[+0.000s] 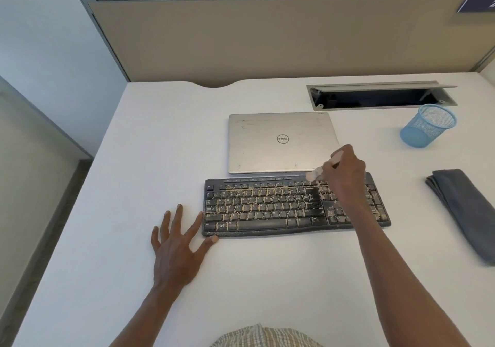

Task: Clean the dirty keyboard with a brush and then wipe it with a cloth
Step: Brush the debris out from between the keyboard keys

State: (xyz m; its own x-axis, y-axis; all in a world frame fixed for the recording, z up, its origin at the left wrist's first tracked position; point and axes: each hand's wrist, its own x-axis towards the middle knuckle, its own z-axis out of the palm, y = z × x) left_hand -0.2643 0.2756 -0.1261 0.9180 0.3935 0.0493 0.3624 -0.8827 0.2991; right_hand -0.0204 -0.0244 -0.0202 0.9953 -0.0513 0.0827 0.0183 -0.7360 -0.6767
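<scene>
- Head view: right hand [345,175] grips the brush [325,166] at the keyboard's [267,207] far edge, mid-desk; left hand [174,242], fingers spread flat, steadies its left end.
- Crumbs cover most keys; cloth [460,207] lies unused by the desk's [134,159] right edge.

White bench [107,253], back edge against a tan partition. On it: black keyboard [267,212] w/ crumbs, centre; closed silver laptop [278,143] just behind, nearly touching. Blue mesh cup [427,125] far right, upright. Folded grey cloth [460,207] at right edge. Open cable tray [380,96] set into top, rear right. Left hand [174,250] flat on bench, thumb tip at keyboard's front-left corner.
</scene>
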